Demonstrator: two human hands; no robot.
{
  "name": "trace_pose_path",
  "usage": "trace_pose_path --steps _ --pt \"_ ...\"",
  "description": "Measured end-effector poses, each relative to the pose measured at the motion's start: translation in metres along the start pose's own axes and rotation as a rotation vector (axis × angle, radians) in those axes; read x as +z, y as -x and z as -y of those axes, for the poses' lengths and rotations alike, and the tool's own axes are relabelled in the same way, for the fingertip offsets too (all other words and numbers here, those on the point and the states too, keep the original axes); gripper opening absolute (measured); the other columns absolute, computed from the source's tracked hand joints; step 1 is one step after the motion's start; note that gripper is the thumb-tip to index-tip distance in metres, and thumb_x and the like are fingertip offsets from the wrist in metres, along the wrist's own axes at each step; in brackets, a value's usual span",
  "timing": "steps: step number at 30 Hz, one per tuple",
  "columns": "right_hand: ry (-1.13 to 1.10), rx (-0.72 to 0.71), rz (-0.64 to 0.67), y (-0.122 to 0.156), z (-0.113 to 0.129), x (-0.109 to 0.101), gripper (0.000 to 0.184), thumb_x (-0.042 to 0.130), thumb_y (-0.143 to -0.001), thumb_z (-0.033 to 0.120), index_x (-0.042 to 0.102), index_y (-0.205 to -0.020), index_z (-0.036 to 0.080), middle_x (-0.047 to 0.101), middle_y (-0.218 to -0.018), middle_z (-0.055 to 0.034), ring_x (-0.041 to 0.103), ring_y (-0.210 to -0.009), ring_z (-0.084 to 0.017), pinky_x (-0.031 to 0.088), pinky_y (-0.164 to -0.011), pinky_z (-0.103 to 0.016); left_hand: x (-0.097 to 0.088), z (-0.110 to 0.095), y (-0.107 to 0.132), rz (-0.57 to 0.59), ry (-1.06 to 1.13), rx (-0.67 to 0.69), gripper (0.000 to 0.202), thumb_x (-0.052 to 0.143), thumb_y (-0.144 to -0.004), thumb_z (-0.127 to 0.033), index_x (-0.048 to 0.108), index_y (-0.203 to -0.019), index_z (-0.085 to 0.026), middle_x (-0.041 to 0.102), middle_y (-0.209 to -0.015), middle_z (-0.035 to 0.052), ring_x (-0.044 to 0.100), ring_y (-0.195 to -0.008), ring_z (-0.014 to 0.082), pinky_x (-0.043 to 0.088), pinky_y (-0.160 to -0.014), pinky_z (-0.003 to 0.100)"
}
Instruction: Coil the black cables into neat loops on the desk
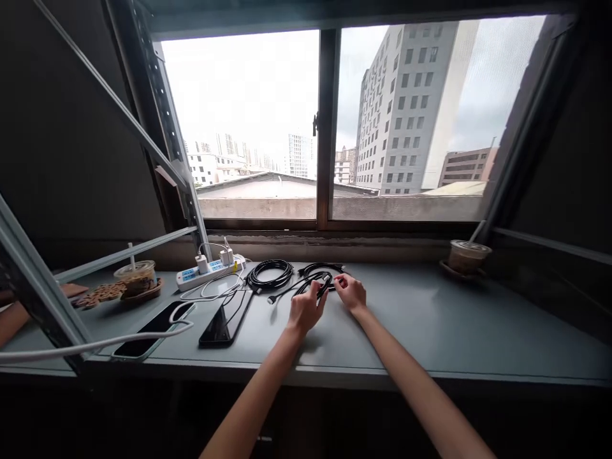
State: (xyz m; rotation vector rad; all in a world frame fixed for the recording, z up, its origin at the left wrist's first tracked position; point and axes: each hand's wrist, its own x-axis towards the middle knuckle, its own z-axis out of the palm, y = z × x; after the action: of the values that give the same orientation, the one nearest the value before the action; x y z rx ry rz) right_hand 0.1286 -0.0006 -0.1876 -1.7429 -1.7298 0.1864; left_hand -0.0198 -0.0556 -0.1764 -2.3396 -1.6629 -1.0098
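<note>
My left hand [306, 310] is closed on a black cable [294, 290], partly bundled in loops above the table. One plug end of it sticks out to the left, near the table surface. Just right of the bundle, my right hand [352, 293] has its thumb and fingers pinched together close to the cable. Whatever lies between those fingertips is too small to make out. A second black cable, wound in a round coil [270, 274], lies behind and left of my left hand. More black cable loops [325, 266] rest behind both hands.
Left of the hands are two phones, a black one [225, 324] and one in a pale case [150, 335], with a white power strip [210, 273] behind. Lidded drink cups stand at left [138, 278] and right [466, 258]. A metal shelf post [43, 274] rises at left; another person's arm [14, 319] shows beyond.
</note>
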Motion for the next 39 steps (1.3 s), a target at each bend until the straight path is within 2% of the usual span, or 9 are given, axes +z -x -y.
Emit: trace_pose_path --steps 3,7,13,17,21,25,31,39 --pt "0.022 0.01 0.056 0.013 0.002 -0.006 0.028 0.049 -0.09 0.037 0.058 -0.104 0.014 0.061 -0.095 -0.005 0.059 -0.084 -0.015 0.05 -0.077 -0.035 0.001 -0.004 0.004 0.093 -0.044 0.045 0.037 0.032 -0.09 -0.043 0.057 -0.1 -0.017 0.068 -0.073 0.0068 0.065 -0.066 0.0209 0.038 -0.058 0.027" --pt "0.069 0.012 0.132 0.04 0.006 -0.013 0.026 0.051 -0.09 0.035 0.059 -0.101 0.014 0.062 -0.096 -0.0051 0.06 -0.084 -0.014 0.05 -0.077 -0.034 0.0 -0.007 0.012 0.211 -0.087 0.096 0.032 0.043 -0.084 -0.043 0.064 -0.083 -0.019 0.068 -0.071 0.0088 0.065 -0.071 0.024 0.038 -0.062 0.029" --pt "0.12 -0.036 0.165 0.08 0.012 -0.021 0.028 0.05 -0.09 0.035 0.057 -0.107 0.014 0.061 -0.1 -0.0057 0.059 -0.088 -0.016 0.05 -0.08 -0.037 -0.002 -0.007 0.018 0.246 -0.116 0.047 0.045 0.036 -0.085 -0.049 0.067 -0.075 -0.018 0.068 -0.073 0.0111 0.063 -0.071 0.0251 0.036 -0.061 0.031" --pt "0.14 -0.033 0.156 0.076 0.016 -0.019 0.03 0.05 -0.09 0.035 0.055 -0.111 0.015 0.06 -0.102 -0.0065 0.059 -0.089 -0.016 0.05 -0.08 -0.038 0.004 -0.005 0.01 0.25 -0.118 0.016 0.054 0.032 -0.084 -0.056 0.065 -0.064 -0.018 0.068 -0.072 0.0108 0.062 -0.072 0.0239 0.035 -0.059 0.03" --pt "0.136 -0.023 0.14 0.065 0.019 -0.018 0.032 0.05 -0.09 0.035 0.054 -0.115 0.015 0.059 -0.106 -0.0071 0.059 -0.091 -0.017 0.05 -0.081 -0.038 0.008 -0.006 0.004 0.213 -0.141 -0.014 0.055 0.03 -0.085 -0.056 0.065 -0.068 -0.017 0.068 -0.077 0.012 0.062 -0.076 0.0248 0.034 -0.059 0.03" --pt "0.13 -0.026 0.143 0.062 0.021 -0.017 0.031 0.05 -0.09 0.035 0.055 -0.113 0.015 0.059 -0.106 -0.0071 0.059 -0.092 -0.017 0.05 -0.081 -0.038 0.005 -0.007 0.004 0.184 -0.166 -0.032 0.057 0.029 -0.085 -0.058 0.064 -0.064 -0.018 0.067 -0.073 0.0115 0.062 -0.074 0.0246 0.033 -0.058 0.029" --pt "0.129 -0.032 0.192 0.059 0.021 -0.015 0.028 0.05 -0.09 0.035 0.057 -0.107 0.014 0.06 -0.103 -0.0065 0.059 -0.09 -0.016 0.049 -0.081 -0.038 0.003 -0.006 0.003 0.144 -0.195 -0.069 0.059 0.03 -0.085 -0.059 0.064 -0.062 -0.018 0.068 -0.072 0.0132 0.063 -0.074 0.025 0.034 -0.06 0.029" --pt "0.063 -0.06 0.283 0.051 0.014 -0.011 0.025 0.053 -0.088 0.034 0.059 -0.101 0.014 0.06 -0.102 -0.0061 0.058 -0.093 -0.017 0.048 -0.083 -0.038 0.006 -0.004 0.004 0.184 -0.152 -0.04 0.059 0.028 -0.086 -0.058 0.064 -0.061 -0.018 0.067 -0.069 0.0118 0.063 -0.072 0.0249 0.033 -0.058 0.03"
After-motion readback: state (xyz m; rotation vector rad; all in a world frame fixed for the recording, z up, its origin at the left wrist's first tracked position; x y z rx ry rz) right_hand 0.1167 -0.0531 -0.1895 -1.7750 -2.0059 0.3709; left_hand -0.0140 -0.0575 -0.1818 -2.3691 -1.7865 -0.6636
